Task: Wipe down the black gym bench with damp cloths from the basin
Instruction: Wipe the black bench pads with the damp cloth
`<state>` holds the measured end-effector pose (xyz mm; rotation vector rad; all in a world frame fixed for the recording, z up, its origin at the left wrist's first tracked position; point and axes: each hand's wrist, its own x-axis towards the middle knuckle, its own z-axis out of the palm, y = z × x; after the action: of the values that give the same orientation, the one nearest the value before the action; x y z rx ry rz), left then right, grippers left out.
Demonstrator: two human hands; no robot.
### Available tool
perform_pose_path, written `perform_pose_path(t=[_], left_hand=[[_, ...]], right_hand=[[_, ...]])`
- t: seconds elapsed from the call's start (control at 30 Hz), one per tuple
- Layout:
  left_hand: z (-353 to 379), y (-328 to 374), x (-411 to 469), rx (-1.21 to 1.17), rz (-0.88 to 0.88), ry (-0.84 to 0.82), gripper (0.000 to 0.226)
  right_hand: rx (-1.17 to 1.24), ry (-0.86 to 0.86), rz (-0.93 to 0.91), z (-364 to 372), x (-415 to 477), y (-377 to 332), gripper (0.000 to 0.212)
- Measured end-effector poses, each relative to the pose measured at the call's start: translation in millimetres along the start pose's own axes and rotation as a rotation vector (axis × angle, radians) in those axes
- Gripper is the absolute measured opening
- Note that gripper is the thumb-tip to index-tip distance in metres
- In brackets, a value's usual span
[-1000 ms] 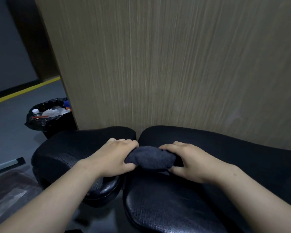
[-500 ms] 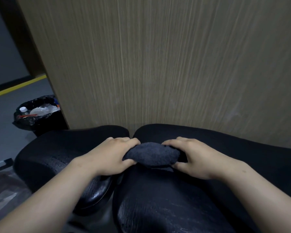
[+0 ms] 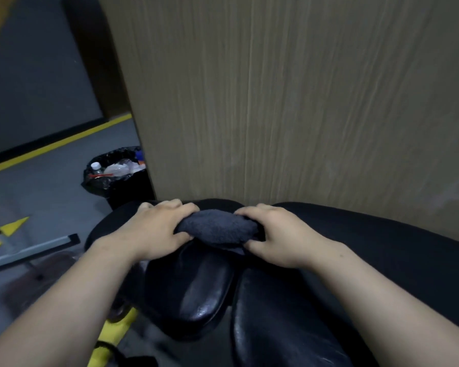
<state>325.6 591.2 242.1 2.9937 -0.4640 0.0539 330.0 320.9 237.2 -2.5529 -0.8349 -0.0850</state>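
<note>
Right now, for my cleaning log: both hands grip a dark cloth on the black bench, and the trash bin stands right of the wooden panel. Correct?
No: the head view shows the trash bin left of the wooden panel. Otherwise right: left hand and right hand grip the dark cloth on the black bench.

Item moved: dark cloth (image 3: 217,227), gripped at either end by left hand (image 3: 157,230) and right hand (image 3: 278,235), carried by both from astride the seam (image 3: 235,271) of the worktop (image 3: 382,260) to just left of that seam, onto the smaller pad (image 3: 196,290).
</note>
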Motion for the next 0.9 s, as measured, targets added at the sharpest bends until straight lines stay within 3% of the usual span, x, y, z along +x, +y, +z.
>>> perform_pose_path(t=[0.13,0.33,0.5,0.67,0.9], left_hand=[[6,-52,-10,0.035,-0.205,0.008,0.049],[24,-92,-20,-0.14,-0.387,0.104,0.055],[28,-87,-22,-0.192,-0.373,0.122,0.056],[27,-64,-38,-0.249,-0.399,0.179,0.063],[7,13,-52,-0.201,-0.149,0.313,0.057]], right_hand=[[-0.004,0.033,-0.025,33,49,-33,0.051],[-0.079,0.006,-0.024,68,83,-70,0.061],[-0.104,-0.002,-0.011,68,71,-69,0.069],[-0.078,-0.093,0.042,48,36,-72,0.103],[-0.077,-0.132,0.062,-5,-83,-62,0.078]])
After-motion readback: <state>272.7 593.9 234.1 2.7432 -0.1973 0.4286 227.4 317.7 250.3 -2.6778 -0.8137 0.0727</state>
